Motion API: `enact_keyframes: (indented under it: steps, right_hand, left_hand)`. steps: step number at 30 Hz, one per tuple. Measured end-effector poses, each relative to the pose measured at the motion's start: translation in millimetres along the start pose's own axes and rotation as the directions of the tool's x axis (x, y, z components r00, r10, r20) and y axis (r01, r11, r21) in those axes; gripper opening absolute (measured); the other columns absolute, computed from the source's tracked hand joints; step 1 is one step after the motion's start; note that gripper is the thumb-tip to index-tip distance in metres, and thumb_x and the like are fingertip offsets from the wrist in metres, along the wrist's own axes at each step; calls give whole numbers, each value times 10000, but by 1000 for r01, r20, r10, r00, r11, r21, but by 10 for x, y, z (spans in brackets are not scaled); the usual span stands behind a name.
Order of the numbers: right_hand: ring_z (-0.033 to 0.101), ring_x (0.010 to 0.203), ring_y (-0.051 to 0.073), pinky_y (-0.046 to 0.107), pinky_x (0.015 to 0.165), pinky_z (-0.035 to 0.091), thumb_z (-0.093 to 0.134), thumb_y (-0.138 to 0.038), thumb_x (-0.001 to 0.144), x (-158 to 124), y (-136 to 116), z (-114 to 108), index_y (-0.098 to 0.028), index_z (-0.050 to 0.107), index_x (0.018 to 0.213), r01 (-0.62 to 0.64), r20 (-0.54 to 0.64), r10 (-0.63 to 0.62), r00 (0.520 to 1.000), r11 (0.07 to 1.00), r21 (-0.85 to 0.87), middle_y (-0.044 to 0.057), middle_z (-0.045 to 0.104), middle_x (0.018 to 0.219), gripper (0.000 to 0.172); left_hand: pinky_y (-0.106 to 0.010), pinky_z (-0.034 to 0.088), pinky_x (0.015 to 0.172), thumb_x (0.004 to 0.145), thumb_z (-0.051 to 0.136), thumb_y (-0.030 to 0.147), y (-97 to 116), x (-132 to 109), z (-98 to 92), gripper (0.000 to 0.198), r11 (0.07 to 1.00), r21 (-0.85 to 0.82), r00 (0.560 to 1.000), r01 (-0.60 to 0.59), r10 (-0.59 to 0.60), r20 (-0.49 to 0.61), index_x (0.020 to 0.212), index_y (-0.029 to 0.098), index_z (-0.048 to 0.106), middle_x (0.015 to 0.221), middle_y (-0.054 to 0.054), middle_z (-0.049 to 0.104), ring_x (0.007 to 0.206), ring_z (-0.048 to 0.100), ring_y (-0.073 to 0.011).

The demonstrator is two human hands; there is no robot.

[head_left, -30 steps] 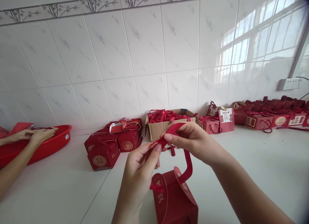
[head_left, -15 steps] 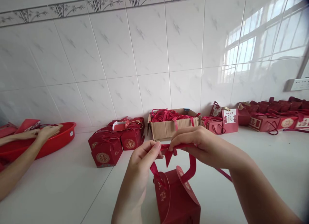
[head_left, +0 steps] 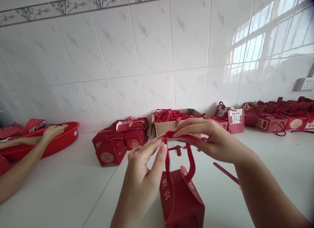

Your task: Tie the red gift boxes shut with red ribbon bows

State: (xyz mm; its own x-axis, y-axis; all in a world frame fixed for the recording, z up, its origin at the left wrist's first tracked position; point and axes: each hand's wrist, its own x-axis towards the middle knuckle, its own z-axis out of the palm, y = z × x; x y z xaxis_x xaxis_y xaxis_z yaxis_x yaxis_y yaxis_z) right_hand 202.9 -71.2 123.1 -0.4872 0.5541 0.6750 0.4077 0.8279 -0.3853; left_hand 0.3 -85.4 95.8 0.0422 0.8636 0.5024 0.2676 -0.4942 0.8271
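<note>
A red gift box (head_left: 183,201) with gold characters stands on the white counter (head_left: 61,192) right in front of me. A red ribbon (head_left: 190,157) rises from its top flaps. My left hand (head_left: 142,175) pinches the ribbon's left strand above the box. My right hand (head_left: 211,138) is closed on the ribbon's upper loop, a little higher and to the right. Both hands meet just above the box.
Finished red boxes (head_left: 115,142) sit behind on the left. An open cardboard box (head_left: 169,124) of red ribbons stands by the wall. More red boxes (head_left: 272,118) line the right. Another person's arm (head_left: 22,162) reaches to a red basin (head_left: 59,141) at the left. A loose ribbon (head_left: 225,172) lies at the right.
Both hands moved up and apart a little. The ribbon, slack before, now runs taut and straight from the box to my fingers. The view shifted slightly left.
</note>
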Motion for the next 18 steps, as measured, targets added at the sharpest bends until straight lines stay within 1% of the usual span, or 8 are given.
enact_keyframes:
  steps: [2, 3, 6, 9, 12, 14, 16, 18]
  right_hand:
    - [593, 1017, 222, 365, 849, 511, 515, -154, 884, -24, 5, -53, -246, 691, 1031, -17, 1, 17, 1000, 1000, 0, 55, 658, 1066, 247]
    - [593, 1016, 224, 358, 837, 514, 516, -163, 884, -37, 3, -81, -242, 693, 1011, -25, 4, 25, 1000, 1000, -3, 58, 662, 1050, 232]
    - [608, 949, 214, 320, 739, 526, 514, -181, 881, -74, -17, -158, -226, 689, 968, -84, 38, 84, 996, 996, -16, 62, 670, 1013, 201]
    - [614, 865, 205, 314, 696, 512, 512, -215, 881, -109, -36, -212, -219, 689, 929, -170, 94, 174, 980, 984, -49, 58, 681, 947, 184]
    - [617, 804, 197, 314, 691, 499, 508, -246, 874, -145, -24, -232, -223, 700, 898, -258, 157, 270, 950, 962, -89, 45, 690, 870, 195]
    - [627, 782, 197, 304, 665, 500, 514, -260, 859, -183, 11, -231, -231, 710, 885, -324, 224, 339, 914, 940, -103, 35, 697, 855, 200]
    - [638, 767, 204, 292, 625, 496, 531, -264, 834, -247, 62, -224, -240, 720, 865, -391, 275, 413, 868, 911, -132, 35, 704, 861, 194]
    - [642, 741, 210, 283, 583, 484, 548, -249, 805, -352, 121, -216, -245, 726, 830, -457, 305, 489, 817, 872, -175, 41, 707, 853, 180]
  left_hand:
    - [-388, 355, 1040, 744, 669, 434, -22, -3, -34, 332, 999, 34, 997, 13, -10, -77, 1045, 303, 718, 1174, -46, 667, 1227, 491, -277]
    - [-382, 355, 1044, 747, 663, 448, -27, -6, -46, 366, 999, 45, 995, 22, -18, -93, 1085, 313, 699, 1216, -37, 647, 1244, 479, -271]
    - [-381, 365, 1043, 750, 648, 491, -15, -15, -53, 420, 997, 16, 989, 71, -69, -128, 1129, 313, 675, 1271, -33, 615, 1257, 474, -269]
    - [-394, 352, 1053, 698, 706, 475, 12, -12, -39, 430, 986, -110, 969, 126, -146, -201, 1087, 291, 698, 1226, -49, 644, 1234, 498, -278]
    - [-372, 352, 1052, 655, 759, 397, 12, 27, -46, 393, 946, -296, 947, 130, -207, -245, 1026, 274, 720, 1163, -44, 679, 1210, 524, -256]
    - [-349, 377, 1022, 661, 757, 344, -11, 62, -83, 345, 888, -443, 943, 118, -240, -230, 996, 268, 726, 1164, -34, 679, 1192, 541, -237]
    - [-331, 421, 960, 704, 711, 318, -51, 74, -155, 305, 798, -590, 952, 121, -262, -160, 1005, 266, 717, 1215, -33, 651, 1191, 543, -226]
    - [-307, 454, 891, 758, 641, 308, -109, 43, -259, 281, 707, -690, 950, 153, -298, -94, 1028, 262, 705, 1276, -39, 612, 1204, 532, -217]
